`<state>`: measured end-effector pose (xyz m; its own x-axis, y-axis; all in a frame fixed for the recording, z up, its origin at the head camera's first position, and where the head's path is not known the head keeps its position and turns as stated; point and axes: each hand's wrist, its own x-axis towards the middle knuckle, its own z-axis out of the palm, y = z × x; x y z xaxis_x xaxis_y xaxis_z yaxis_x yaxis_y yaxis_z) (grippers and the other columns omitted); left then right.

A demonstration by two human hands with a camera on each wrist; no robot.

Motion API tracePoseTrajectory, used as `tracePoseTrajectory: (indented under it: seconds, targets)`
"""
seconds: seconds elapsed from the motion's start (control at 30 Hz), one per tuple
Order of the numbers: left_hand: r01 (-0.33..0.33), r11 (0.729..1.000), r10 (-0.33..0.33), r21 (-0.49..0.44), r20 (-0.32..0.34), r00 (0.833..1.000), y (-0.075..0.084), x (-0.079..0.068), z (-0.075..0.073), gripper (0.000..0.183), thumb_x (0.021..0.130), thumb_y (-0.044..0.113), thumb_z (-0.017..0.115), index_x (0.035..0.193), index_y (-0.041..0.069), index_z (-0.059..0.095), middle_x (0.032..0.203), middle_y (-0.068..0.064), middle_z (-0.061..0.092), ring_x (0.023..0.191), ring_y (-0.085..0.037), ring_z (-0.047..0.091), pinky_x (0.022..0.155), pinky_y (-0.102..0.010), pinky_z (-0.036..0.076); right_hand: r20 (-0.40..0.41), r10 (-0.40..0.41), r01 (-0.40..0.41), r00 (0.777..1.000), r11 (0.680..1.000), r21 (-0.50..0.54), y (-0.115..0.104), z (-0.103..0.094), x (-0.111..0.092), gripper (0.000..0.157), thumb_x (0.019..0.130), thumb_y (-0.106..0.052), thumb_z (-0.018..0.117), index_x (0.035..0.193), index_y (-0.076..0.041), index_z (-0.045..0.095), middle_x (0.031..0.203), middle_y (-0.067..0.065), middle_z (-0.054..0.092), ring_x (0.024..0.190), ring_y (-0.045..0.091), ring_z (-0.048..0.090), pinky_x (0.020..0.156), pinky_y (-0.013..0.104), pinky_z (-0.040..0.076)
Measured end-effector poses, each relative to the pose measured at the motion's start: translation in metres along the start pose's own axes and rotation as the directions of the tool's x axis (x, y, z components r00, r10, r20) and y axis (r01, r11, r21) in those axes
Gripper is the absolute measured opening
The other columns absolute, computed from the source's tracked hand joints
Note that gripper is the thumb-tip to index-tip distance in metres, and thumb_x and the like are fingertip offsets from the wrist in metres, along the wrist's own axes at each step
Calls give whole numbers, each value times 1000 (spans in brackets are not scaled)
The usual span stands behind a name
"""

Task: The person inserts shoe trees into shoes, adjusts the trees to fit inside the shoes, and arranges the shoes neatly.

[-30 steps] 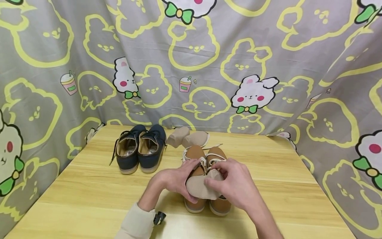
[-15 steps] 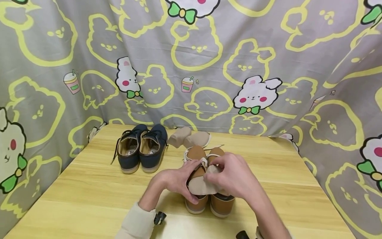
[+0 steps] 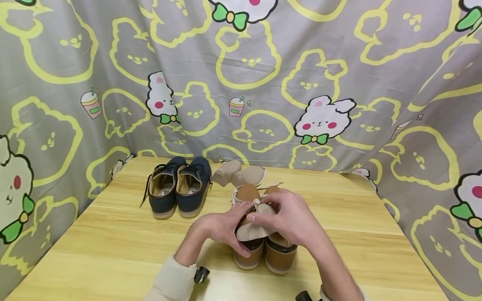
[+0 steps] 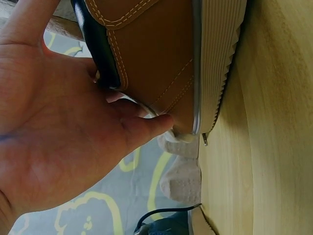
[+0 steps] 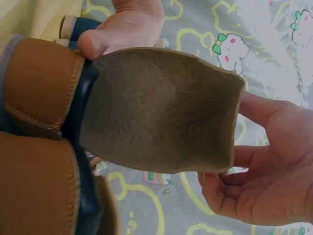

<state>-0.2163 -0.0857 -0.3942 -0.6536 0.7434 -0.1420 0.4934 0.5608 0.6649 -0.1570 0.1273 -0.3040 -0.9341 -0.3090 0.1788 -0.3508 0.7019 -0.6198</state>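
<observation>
At the near edge, a beige sleeve (image 3: 173, 278) is seen on the left forearm, and a small black piece (image 3: 202, 274) is fixed at that wrist. A little farther, two brown shoes are placed side by side on the wooden table (image 3: 357, 251), with their heels turned toward the person. The left brown shoe (image 3: 254, 256) is grasped by the left hand (image 3: 225, 228), with the thumb laid by the heel and the fingers reaching along the outer side toward the laces. The right brown shoe (image 3: 280, 258) is partly covered from above by the right hand (image 3: 295, 215). Between the thumb and fingers of the right hand, a beige insert (image 3: 248, 232) is pinched, and it is held tilted above the opening of the left brown shoe. In the right wrist view, its hollow side is shown and its lower end meets the dark collar; how deeply it is seated cannot be told. Beyond, to the left, a pair of dark blue shoes (image 3: 162, 207) is set, with laces hanging loosely. Next to their toes, two more beige inserts (image 3: 249, 176) are laid close together. Behind everything, a grey curtain (image 3: 248, 46) is hung, printed with yellow outlines and white rabbits.
</observation>
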Motion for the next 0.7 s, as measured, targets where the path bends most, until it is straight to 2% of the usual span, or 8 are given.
tracePoseTrajectory:
  seconds: [0.07, 0.17, 0.33, 0.57, 0.7]
  targets:
    - [1, 1000, -1, 2, 0, 1000, 0, 0, 0, 127, 73, 39, 93, 164, 14, 9, 165, -1, 19, 148, -19, 21, 119, -46, 31, -5, -20, 20, 1000, 999, 44, 6, 2, 0, 42, 80, -54, 81, 104, -19, 78, 88, -7, 67, 80, 12, 59, 70, 30, 49]
    - [-5, 1000, 5, -1, -3, 1000, 0, 0, 0, 124, 73, 40, 92, 163, 18, 10, 163, 1, 20, 147, -18, 22, 118, -45, 33, -6, -38, 38, 999, 992, 120, 15, 5, 0, 41, 82, -54, 80, 109, -23, 77, 100, -6, 70, 89, 13, 62, 80, 32, 51]
    - [-27, 1000, 27, -7, -6, 1000, -1, -1, 0, 119, 72, 40, 93, 161, 20, 16, 160, 2, 24, 145, -19, 23, 117, -43, 33, 17, 4, -8, 1000, 965, 261, 21, 12, 2, 34, 82, -50, 82, 110, -32, 75, 109, -8, 73, 103, 12, 65, 92, 37, 50]
    - [-13, 1000, 13, -29, 11, 1000, -2, -1, -1, 123, 73, 40, 92, 163, 25, 11, 164, 3, 19, 151, -20, 17, 121, -46, 28, 21, 16, -24, 1000, 907, 421, 23, 24, 4, 25, 86, -42, 81, 107, -30, 78, 107, -9, 75, 102, 14, 68, 87, 30, 53]
    - [-33, 999, 34, -19, 13, 999, -3, 0, -1, 123, 73, 38, 92, 163, 19, 10, 163, -3, 21, 147, -20, 23, 120, -42, 29, -3, 32, -27, 999, 894, 448, 21, 30, 4, 24, 85, -41, 82, 105, -29, 79, 107, -11, 75, 104, 13, 68, 88, 28, 53]
